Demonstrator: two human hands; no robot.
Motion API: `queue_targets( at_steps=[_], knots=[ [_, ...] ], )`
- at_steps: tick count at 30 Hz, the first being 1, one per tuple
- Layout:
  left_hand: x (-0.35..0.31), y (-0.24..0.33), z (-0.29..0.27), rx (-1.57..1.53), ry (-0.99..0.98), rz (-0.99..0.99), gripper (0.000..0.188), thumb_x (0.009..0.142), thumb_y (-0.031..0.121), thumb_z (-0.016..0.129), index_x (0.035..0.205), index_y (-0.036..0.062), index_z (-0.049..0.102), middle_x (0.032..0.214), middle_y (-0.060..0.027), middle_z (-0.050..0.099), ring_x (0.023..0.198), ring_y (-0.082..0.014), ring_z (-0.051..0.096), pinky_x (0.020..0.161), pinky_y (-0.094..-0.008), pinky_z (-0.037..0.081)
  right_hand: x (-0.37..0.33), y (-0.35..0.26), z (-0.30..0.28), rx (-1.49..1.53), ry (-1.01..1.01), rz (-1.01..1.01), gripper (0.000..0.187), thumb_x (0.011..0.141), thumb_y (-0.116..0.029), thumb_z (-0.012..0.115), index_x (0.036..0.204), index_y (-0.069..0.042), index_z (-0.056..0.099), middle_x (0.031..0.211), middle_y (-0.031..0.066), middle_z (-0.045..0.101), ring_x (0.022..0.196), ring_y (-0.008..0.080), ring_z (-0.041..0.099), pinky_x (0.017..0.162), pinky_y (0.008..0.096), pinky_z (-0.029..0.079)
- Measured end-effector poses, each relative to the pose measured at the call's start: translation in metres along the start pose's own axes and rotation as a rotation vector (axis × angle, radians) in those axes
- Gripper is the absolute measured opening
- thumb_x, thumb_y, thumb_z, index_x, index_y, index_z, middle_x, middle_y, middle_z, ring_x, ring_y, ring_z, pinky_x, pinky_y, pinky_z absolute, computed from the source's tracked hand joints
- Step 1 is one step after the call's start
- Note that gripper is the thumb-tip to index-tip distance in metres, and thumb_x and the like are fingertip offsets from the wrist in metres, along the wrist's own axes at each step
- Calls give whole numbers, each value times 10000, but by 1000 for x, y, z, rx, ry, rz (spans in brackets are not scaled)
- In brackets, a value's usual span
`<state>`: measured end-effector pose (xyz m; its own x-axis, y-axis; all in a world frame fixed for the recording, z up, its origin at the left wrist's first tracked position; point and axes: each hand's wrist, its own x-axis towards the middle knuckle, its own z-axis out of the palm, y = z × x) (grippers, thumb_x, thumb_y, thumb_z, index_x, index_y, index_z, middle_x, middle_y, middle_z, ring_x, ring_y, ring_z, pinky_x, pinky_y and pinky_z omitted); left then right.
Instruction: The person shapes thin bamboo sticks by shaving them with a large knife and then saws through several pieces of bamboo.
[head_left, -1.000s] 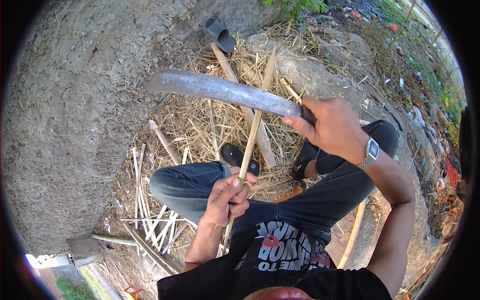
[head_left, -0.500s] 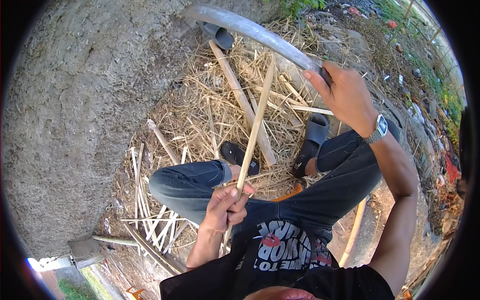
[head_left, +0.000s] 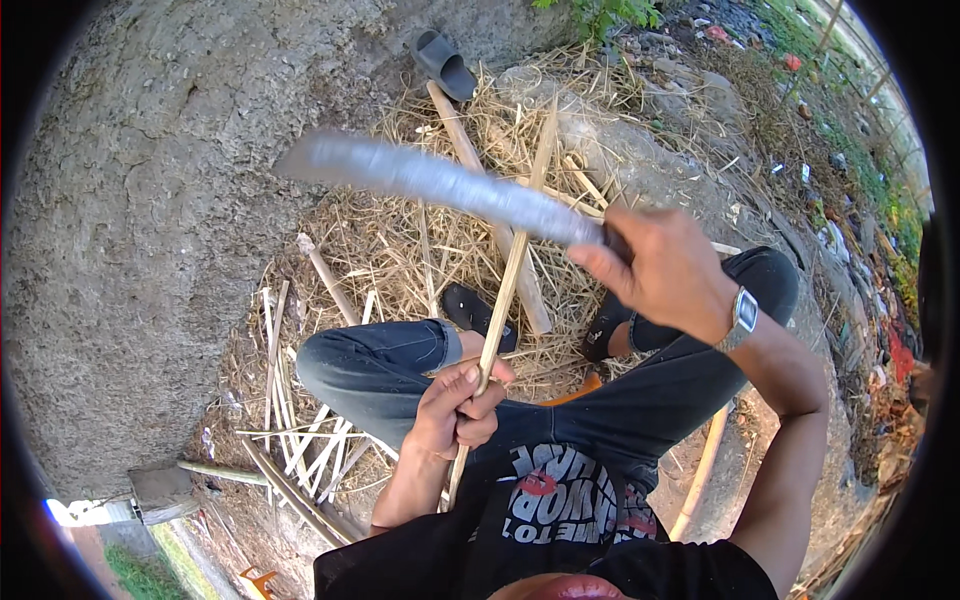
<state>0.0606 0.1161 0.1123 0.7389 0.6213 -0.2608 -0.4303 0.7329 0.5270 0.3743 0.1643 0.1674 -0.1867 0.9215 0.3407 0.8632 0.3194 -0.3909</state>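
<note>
My left hand (head_left: 458, 410) is closed round the lower part of a long pale wooden stick (head_left: 512, 275), which slants up and away from my lap. In my right hand (head_left: 672, 270) is the dark handle of a machete (head_left: 430, 185). Its long, slightly curved grey blade is smeared by motion and points to the left. The blade passes in front of the stick's upper part; whether it touches the wood I cannot tell. My right thumb lies along the handle.
A thicker pole (head_left: 455, 125) lies on straw and shavings (head_left: 380, 230) beyond my feet. Several split strips (head_left: 325, 450) are piled at the left. A loose grey slide sandal (head_left: 443, 65) sits at the far side, beside a rough grey wall (head_left: 150, 250). Litter lies at the right.
My right hand has come down and a little left with the machete, its blade swinging from beyond the stick's tip to across its upper part. The left hand and stick have barely moved.
</note>
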Motion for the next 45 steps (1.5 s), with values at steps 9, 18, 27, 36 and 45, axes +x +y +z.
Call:
queue_targets(
  at_steps=[9,18,27,36,45],
  knots=[
    [-4,-1,3,193,109,16,420,1109,329,447,1269,-41,566,637,73,229,436,-21,176,388,-233,127,4,-1,-2,27,-55,131,533,933,-592,651,776,-85,600,562,132,551,532,365,628,506,458,491],
    [5,3,3,272,119,51,414,1112,322,449,1292,-29,573,645,71,236,445,-26,172,399,-238,125,3,-2,8,32,-51,60,625,944,-690,552,800,-86,620,584,127,602,531,364,655,500,475,524],
    [-7,-2,-6,235,124,60,419,1100,320,480,1242,-65,567,620,75,225,414,-5,163,371,-233,99,18,23,0,41,58,198,579,983,-625,553,792,-82,613,540,120,566,481,339,623,462,441,478],
    [-10,-1,-26,-249,-128,2,311,1103,223,422,1198,-67,480,621,69,269,371,5,202,300,-238,134,32,40,-4,116,156,297,618,997,-584,575,748,-20,617,497,122,509,471,261,589,460,371,406],
    [-8,-9,-25,-402,-239,-67,362,1110,268,429,1204,-74,505,645,65,281,411,-2,170,335,-232,126,7,1,-27,866,-190,260,484,1040,-417,591,804,2,645,562,14,566,434,83,561,403,239,389]
  ],
)
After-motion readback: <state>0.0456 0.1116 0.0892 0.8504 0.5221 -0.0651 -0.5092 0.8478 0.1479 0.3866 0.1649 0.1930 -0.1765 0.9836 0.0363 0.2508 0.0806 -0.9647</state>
